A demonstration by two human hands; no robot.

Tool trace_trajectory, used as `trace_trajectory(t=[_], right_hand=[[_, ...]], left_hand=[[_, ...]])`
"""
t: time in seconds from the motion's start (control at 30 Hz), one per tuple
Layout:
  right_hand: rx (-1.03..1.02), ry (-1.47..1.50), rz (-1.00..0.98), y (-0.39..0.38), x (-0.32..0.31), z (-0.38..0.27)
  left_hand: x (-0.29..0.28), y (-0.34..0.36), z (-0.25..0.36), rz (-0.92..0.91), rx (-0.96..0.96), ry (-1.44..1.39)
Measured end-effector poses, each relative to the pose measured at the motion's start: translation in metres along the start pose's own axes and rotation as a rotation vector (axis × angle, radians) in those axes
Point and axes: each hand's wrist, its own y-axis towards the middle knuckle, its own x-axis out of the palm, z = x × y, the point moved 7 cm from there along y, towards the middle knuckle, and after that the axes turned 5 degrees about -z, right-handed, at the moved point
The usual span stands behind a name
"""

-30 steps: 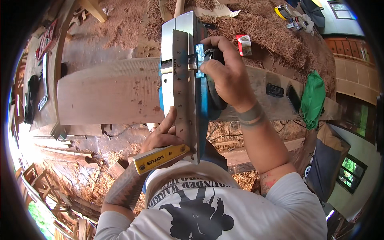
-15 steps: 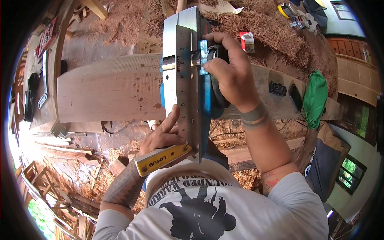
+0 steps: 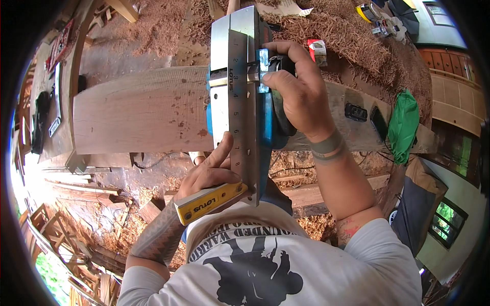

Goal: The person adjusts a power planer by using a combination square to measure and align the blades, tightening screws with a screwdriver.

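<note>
"What is the tool between your hands?"

"A blue electric planer (image 3: 219, 109), upturned, just left of my right hand (image 3: 301, 84) and ahead of my left hand (image 3: 206, 171). Its long metal sole faces up, pale and bright on the side away from my right hand. A dark slot crosses it level with my right thumb, a small round hole on the near side of that slot."

"And the left hand?"

"Grasping a square (image 3: 237, 122), fingers curled by its yellow handle (image 3: 210, 203), which slants across near my wrist. My index finger stretches out to the left edge of the blade. That blade, dull grey and marked with a scale, runs lengthwise along the sole, over the slot."

"The right?"

"Thumb and forefinger pinch a glossy blue bracket (image 3: 263, 71) on the planer's side."

"What surrounds them?"

"A broad wooden board (image 3: 140, 115), reddish brown and spotted with dark stains, extends left and right behind the planer. Right of my right hand are a black case (image 3: 356, 112) and a green cloth (image 3: 403, 127); just beyond its knuckles, a red-and-white box (image 3: 317, 52) near heaped shavings (image 3: 367, 58)."
</note>
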Motion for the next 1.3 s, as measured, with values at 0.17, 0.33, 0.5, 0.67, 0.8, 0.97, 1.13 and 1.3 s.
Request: trace_trajectory(t=[0.17,0.33,0.5,0.67,0.8,0.97,1.13,1.3], right_hand=[[-0.02,0.025,0.055,-0.001,-0.003,0.002],[-0.028,0.004,0.07,-0.001,-0.002,0.001],[-0.046,-0.004,0.062,0.0,0.0,0.0],[-0.06,-0.036,0.087,0.001,-0.002,0.002],[-0.022,-0.031,0.077,0.001,-0.001,0.003],[-0.122,-0.128,0.033,0.0,-0.002,-0.005],[-0.269,-0.278,0.001,-0.005,0.0,-0.012],[-0.114,-0.149,0.017,-0.002,0.0,-0.006]], left_hand=[[-0.002,-0.001,0.002,-0.005,-0.001,0.09],[-0.002,-0.002,0.006,0.0,-0.018,0.143],[-0.002,-0.004,0.003,0.012,-0.002,0.176],[0.0,-0.002,0.005,0.026,-0.001,0.134],[-0.002,0.001,0.005,0.027,-0.006,0.066],[-0.002,-0.002,0.005,0.011,-0.024,0.144],[-0.001,-0.003,0.003,-0.031,-0.038,0.153],[-0.002,-0.004,0.004,0.005,-0.034,0.127]])
